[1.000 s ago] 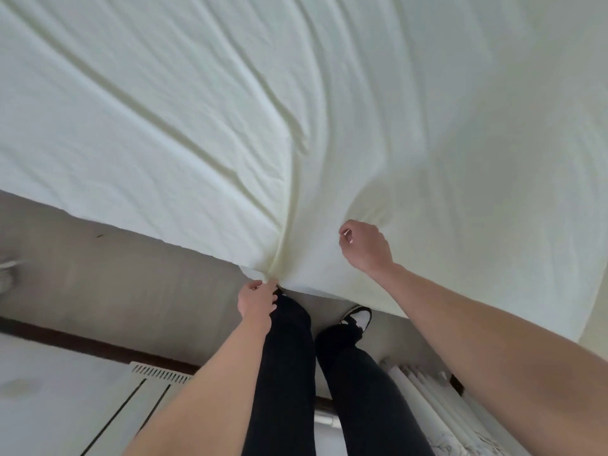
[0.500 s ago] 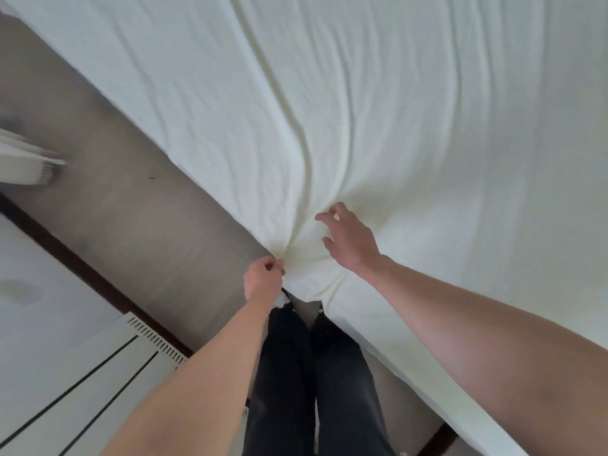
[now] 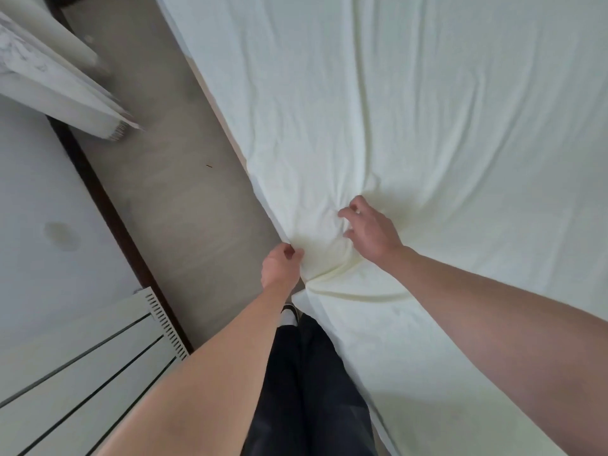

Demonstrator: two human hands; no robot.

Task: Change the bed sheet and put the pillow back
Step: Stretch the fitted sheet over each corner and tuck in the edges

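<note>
A pale cream bed sheet (image 3: 411, 110) covers the bed at right; the left hand (image 3: 279, 266) pinches its near edge, while the right hand (image 3: 370, 233) presses it, fingers spread. Grey floor (image 3: 171, 179), white radiator (image 3: 82, 366) left.

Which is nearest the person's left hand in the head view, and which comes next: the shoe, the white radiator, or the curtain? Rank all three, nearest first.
Measured from the left hand, which pinches the bed sheet at its corner:
1. Shoe, just below the hand, beside the dark trouser leg.
2. Radiator, lower left, against the wall.
3. Curtain, far upper left, hanging down to the floor.
</note>
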